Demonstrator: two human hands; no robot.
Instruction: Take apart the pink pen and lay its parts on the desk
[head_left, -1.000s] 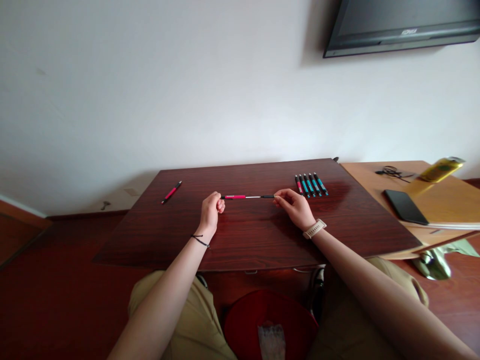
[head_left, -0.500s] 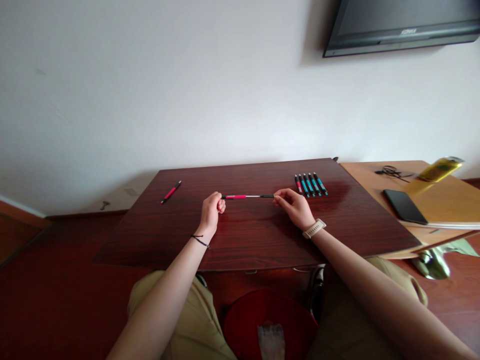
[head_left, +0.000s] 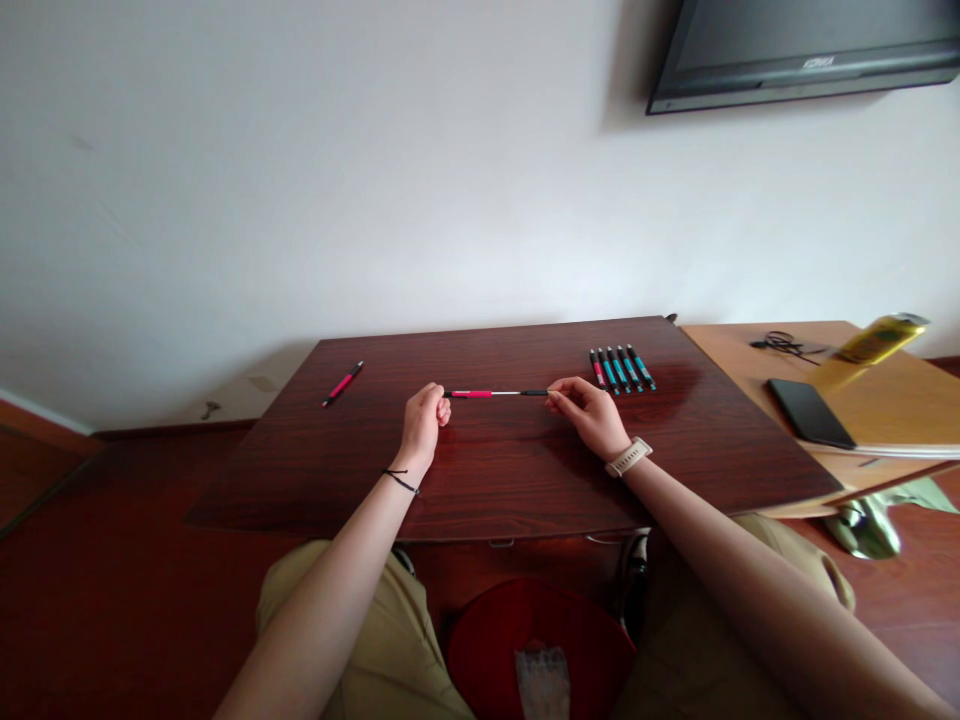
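My left hand (head_left: 426, 425) is closed round the black end of a pink-and-black pen barrel (head_left: 471, 394). A thin pale refill (head_left: 505, 393) sticks out of the barrel's right end. It runs in line into a black pen section (head_left: 534, 393), which my right hand (head_left: 586, 408) pinches between thumb and fingertips. The pen parts are held level above the dark table (head_left: 487, 480). To the right, beyond my right hand, lies a row of pens: one pink pen (head_left: 597, 370) and several blue pens (head_left: 624, 370). Another pink pen (head_left: 343, 384) rests alone at the left.
A light wooden side table (head_left: 892, 400) adjoins on the right, bearing a black phone (head_left: 810, 412), a dark cable (head_left: 784, 345) and a yellow can (head_left: 881, 340). Between my legs stands a red bin or stool (head_left: 480, 650) with a clear plastic packet (head_left: 543, 680) on or in it.
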